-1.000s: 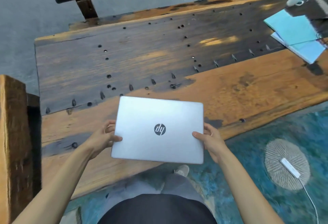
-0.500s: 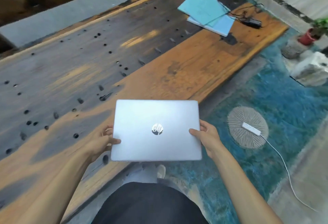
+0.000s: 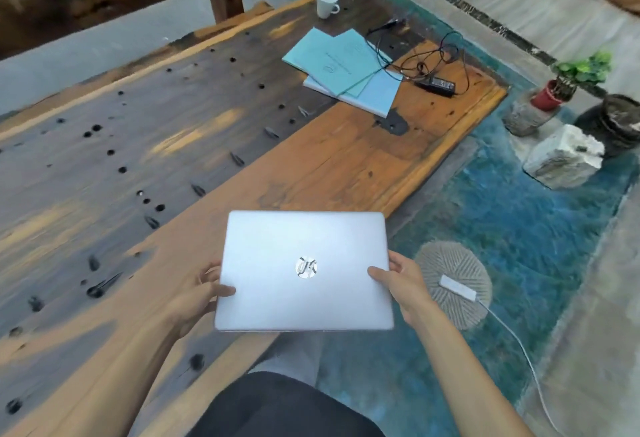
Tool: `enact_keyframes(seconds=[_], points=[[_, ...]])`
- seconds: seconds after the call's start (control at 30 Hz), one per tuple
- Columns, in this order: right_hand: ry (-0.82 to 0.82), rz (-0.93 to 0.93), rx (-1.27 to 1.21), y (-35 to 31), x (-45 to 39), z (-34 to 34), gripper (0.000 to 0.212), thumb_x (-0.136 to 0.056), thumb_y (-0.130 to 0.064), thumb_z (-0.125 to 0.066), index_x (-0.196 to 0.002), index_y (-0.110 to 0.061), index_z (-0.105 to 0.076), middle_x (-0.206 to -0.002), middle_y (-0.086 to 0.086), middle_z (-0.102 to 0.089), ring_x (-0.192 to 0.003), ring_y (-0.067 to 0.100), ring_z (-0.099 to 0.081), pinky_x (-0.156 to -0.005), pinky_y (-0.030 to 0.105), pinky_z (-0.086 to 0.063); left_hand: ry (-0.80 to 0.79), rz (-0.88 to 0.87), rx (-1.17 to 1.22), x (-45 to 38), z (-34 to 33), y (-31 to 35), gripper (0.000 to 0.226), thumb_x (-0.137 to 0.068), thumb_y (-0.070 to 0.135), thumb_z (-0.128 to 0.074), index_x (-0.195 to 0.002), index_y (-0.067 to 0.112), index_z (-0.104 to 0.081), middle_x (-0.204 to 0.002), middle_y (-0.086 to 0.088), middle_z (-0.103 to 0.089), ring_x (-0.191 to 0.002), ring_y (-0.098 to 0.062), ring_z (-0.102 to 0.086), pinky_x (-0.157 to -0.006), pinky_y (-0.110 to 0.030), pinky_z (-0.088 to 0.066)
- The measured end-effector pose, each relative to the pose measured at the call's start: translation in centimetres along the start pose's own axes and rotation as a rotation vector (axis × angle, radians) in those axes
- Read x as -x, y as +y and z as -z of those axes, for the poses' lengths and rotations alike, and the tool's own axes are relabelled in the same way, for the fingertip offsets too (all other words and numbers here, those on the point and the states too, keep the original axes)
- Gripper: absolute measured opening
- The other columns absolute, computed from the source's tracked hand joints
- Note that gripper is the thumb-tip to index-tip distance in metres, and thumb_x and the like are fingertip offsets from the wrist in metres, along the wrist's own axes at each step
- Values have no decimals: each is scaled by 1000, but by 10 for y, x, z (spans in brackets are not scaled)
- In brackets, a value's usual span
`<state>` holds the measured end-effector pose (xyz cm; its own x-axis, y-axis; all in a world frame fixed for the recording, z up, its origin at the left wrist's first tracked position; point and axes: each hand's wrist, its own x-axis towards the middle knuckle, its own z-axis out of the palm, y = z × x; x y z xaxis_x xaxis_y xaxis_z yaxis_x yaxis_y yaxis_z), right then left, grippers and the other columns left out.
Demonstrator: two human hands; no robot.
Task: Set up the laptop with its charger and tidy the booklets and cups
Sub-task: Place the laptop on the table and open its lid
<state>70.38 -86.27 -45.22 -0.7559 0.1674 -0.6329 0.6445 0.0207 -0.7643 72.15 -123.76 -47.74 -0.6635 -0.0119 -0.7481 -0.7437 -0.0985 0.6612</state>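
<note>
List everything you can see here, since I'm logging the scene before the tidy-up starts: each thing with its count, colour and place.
laptop: one, silver, closed, held over the table's near edge
booklets: a loose overlapping pile, light blue, exact count unclear, far end of the table
cups: two, white, far end beyond the booklets
charger: one, black brick with tangled black cable, right of the booklets
table: one, dark and orange wood with holes
rug: one, blue-green, on the floor
round mat: one, grey, on the rug, a white adapter with white cord on it
potted plant: one, green in a red pot, on a stone
stone block: one, whitish, on the floor
left hand: fingers gripping the laptop's left edge
right hand: fingers gripping its right edge
</note>
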Motion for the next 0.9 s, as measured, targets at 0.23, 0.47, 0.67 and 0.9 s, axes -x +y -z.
enact_keyframes(seconds=[0.23, 0.47, 0.67, 0.9], points=[[7, -36, 97, -79, -94, 18, 36, -86, 9, -69, -116, -11, -68, -101, 0, -77, -85, 18, -73, -74, 32, -60, 62, 63, 120, -62, -46, 52, 57, -82, -20, -63, -127, 14, -55, -121, -11, -72, -106, -31, -67, -76, -41, -56], [-60, -58, 200, -131, -179, 8, 43, -85, 6, -72, -123, -14, -63, -101, -6, -73, -82, 8, -70, -60, 19, -54, 237, 107, 177, -108, -68, 94, 57, -79, -22, -56, -127, 10, -56, -114, -11, -64, -100, -29, -61, -76, -39, -51], [-164, -71, 308, -179, -265, -24, 41, -87, 7, -71, -119, -14, -58, -100, -2, -70, -79, 8, -66, -57, 22, -51, 405, 106, 236, -142, -82, 117, 60, -79, -19, -58, -127, 17, -62, -109, -5, -70, -94, -27, -66, -80, -40, -55], [-342, -100, 484, -234, -354, -65, 33, -86, 8, -70, -107, -14, -59, -89, -8, -66, -73, 6, -63, -46, 15, -48, 625, 163, 360, -172, -107, 135, 63, -80, -19, -58, -133, 14, -64, -97, 6, -74, -85, -21, -66, -70, -35, -56]])
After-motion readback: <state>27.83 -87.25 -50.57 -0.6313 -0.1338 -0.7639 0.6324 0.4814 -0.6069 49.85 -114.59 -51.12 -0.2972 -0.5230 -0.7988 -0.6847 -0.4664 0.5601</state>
